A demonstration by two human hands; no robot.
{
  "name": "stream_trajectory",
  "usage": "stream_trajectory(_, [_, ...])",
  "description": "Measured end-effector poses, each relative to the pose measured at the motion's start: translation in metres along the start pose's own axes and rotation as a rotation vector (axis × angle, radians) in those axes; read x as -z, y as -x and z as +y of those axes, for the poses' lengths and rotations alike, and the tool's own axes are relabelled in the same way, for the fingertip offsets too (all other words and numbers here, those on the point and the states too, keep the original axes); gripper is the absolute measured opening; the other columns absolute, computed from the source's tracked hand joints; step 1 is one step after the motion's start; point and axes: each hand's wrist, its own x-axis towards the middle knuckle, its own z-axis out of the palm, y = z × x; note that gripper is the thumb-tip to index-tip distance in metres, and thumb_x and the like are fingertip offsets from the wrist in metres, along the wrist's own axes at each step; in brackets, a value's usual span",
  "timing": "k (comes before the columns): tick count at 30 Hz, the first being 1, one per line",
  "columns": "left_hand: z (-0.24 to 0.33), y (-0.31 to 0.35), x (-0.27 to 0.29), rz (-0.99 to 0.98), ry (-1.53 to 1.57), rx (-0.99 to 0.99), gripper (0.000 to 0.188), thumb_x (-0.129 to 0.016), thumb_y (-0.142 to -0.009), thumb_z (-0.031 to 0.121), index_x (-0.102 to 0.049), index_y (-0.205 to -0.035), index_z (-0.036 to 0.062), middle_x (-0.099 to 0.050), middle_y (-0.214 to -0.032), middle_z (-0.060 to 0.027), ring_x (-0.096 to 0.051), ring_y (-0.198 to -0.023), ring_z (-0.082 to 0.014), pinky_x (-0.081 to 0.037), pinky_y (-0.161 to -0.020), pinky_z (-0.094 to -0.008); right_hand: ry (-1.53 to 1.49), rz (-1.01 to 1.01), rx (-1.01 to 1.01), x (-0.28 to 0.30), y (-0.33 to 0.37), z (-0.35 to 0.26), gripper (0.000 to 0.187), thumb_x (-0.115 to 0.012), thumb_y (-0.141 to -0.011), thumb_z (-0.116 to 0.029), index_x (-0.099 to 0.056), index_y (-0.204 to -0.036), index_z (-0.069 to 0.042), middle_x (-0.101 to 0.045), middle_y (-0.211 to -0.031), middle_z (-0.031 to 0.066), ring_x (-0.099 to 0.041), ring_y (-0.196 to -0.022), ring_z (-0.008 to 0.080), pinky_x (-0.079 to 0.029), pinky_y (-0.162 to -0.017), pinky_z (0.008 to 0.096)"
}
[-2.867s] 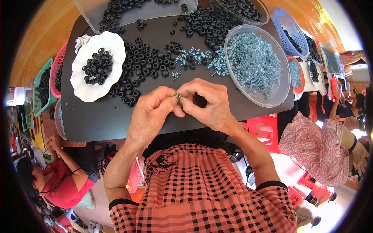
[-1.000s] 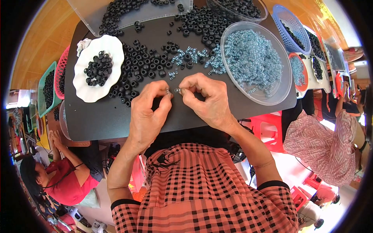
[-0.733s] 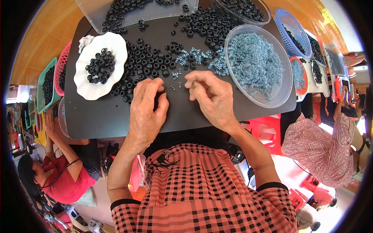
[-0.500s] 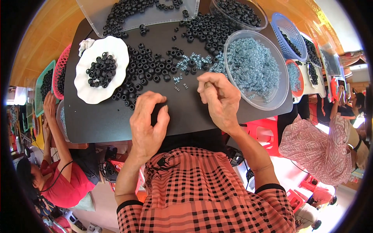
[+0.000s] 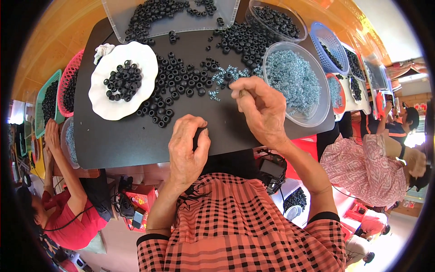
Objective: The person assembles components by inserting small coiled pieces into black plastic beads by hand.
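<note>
My left hand (image 5: 186, 147) hovers over the near part of the dark table (image 5: 122, 143), fingers curled in and thumb close to the index finger. Whatever it may hold is hidden. To its right, my right hand (image 5: 263, 111) has thumb and index finger drawn together near small bluish coil springs (image 5: 230, 73); anything pinched there is too small to name. A clear round tub (image 5: 327, 97) full of such springs stands beside that hand. Loose black bead-like parts with holes (image 5: 181, 77) lie beyond my hands. More of them sit on a white wavy-edged plate (image 5: 102, 97).
At the far edge are a clear bin (image 5: 181, 31) and a clear bowl (image 5: 303, 34) of black parts. Blue (image 5: 333, 38), pink (image 5: 63, 90) and green (image 5: 43, 122) baskets flank the table. A person in red (image 5: 77, 217) works at left; another person in patterned clothing (image 5: 358, 167) is at right.
My left hand has come to the right, closer to my right hand. My right hand has moved slightly away from me, thumb and index finger still together. The view has shifted a little.
</note>
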Motion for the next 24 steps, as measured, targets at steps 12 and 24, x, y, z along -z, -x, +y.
stream_trajectory(12, [0.0, 0.001, 0.002, 0.04, 0.078, 0.018, 0.018, -0.059, -0.078, -0.008, -0.058, -0.095, -0.0026, -0.063, -0.089, -0.0135, -0.061, -0.087, -0.0279, -0.048, -0.078, -0.0348, 0.449, -0.381, 0.309, -0.013, -0.055, 0.012, 0.014, -0.065, -0.074, -0.002, -0.062, -0.088, -0.001, -0.062, -0.081, 0.0121, -0.061, -0.077, 0.03, -0.05, -0.069, 0.0403])
stream_trajectory(24, [-0.003, 0.0, 0.003, 0.034, 0.11, -0.032, 0.023, -0.061, -0.075, -0.01, -0.057, -0.097, -0.0024, -0.058, -0.088, -0.014, -0.059, -0.087, -0.0317, -0.048, -0.075, -0.0386, 0.671, -0.361, 0.283, -0.009, -0.056, 0.019, 0.015, -0.065, -0.075, -0.006, -0.064, -0.09, -0.007, -0.06, -0.081, 0.0062, -0.058, -0.081, 0.0265, -0.042, -0.072, 0.0409])
